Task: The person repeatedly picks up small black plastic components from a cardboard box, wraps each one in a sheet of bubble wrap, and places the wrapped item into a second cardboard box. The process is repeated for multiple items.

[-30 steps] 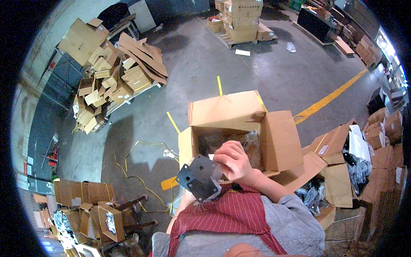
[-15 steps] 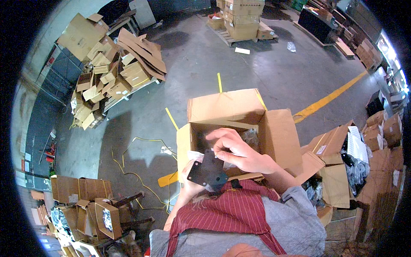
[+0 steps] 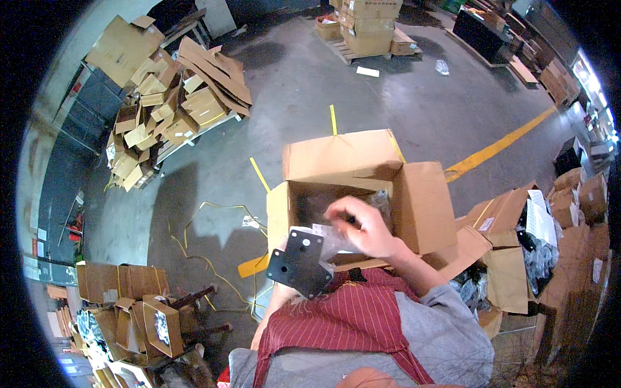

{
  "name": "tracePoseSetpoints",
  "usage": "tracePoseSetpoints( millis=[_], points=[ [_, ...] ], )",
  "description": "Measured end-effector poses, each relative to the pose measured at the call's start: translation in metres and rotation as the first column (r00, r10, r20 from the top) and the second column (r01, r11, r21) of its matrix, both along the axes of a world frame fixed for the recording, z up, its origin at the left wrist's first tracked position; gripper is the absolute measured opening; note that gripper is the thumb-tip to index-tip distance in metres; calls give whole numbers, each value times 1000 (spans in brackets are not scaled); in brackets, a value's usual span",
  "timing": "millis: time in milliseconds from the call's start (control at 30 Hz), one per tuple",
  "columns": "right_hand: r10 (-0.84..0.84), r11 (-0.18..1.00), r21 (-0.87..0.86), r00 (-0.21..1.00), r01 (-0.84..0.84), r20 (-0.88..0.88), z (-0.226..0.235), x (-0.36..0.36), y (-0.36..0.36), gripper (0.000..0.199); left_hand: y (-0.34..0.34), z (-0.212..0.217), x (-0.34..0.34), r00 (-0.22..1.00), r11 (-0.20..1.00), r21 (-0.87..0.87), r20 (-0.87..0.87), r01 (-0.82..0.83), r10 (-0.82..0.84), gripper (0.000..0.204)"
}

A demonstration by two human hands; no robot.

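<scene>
A flat black plate [image 3: 299, 264] with several holes, its outline stepped, is tilted up over the near left edge of the open carton. My left hand [image 3: 278, 295] holds it from beneath; most of the fingers are hidden behind it. Clear plastic bag film [image 3: 334, 243] with a small white label lies against the plate's right side. Over the carton's opening, my right hand [image 3: 367, 231] is closed, with thumb and curled fingers at the film's edge. Motion blurs its fingertips. The cardboard carton [image 3: 343, 154] has its flaps folded out, and another plastic-wrapped item [image 3: 380, 204] shows inside.
On the right stand open cartons [image 3: 501, 216] with bagged parts [image 3: 544, 242]. More boxes [image 3: 162, 326] sit at lower left. A heap of flattened cardboard [image 3: 169, 107] lies upper left, stacked cartons [image 3: 367, 32] on a pallet farther off. Loose yellow strap [image 3: 210, 266] trails across the floor.
My right hand has shifted right, off the plate, and its fingers have curled. The plate has turned and tipped slightly left, showing more of its face. More film and the label now show.
</scene>
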State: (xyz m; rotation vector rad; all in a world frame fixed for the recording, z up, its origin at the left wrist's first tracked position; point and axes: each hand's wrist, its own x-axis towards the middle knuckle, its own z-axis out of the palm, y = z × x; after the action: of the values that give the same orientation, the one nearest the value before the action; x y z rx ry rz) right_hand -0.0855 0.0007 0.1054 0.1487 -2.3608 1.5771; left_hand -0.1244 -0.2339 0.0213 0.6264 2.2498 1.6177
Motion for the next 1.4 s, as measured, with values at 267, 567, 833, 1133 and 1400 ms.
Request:
tracePoseSetpoints(
  millis=[267,567,833,1133,1400],
  points=[
    [13,990,143,1000,-11,-11,-2,14,-21,25,8,-2,8,978,970,244,198,13,-63,39],
    [-49,998,-31,999,49,-10,4,18,-29,29,17,-5,20,964,938,326,265,-117,28,42],
    [-56,997,54,998,57,-21,9,12,-31,19,12,3,10,961,947,321,269,-26,-65,44],
    [-24,997,67,960,44,-278,-6,-1,-21,12,20,11,5,928,883,404,362,-239,86,47],
    [293,947,166,952,-276,-89,32,4,-11,7,22,-10,-13,961,904,365,-73,-222,266,50]
  ],
)
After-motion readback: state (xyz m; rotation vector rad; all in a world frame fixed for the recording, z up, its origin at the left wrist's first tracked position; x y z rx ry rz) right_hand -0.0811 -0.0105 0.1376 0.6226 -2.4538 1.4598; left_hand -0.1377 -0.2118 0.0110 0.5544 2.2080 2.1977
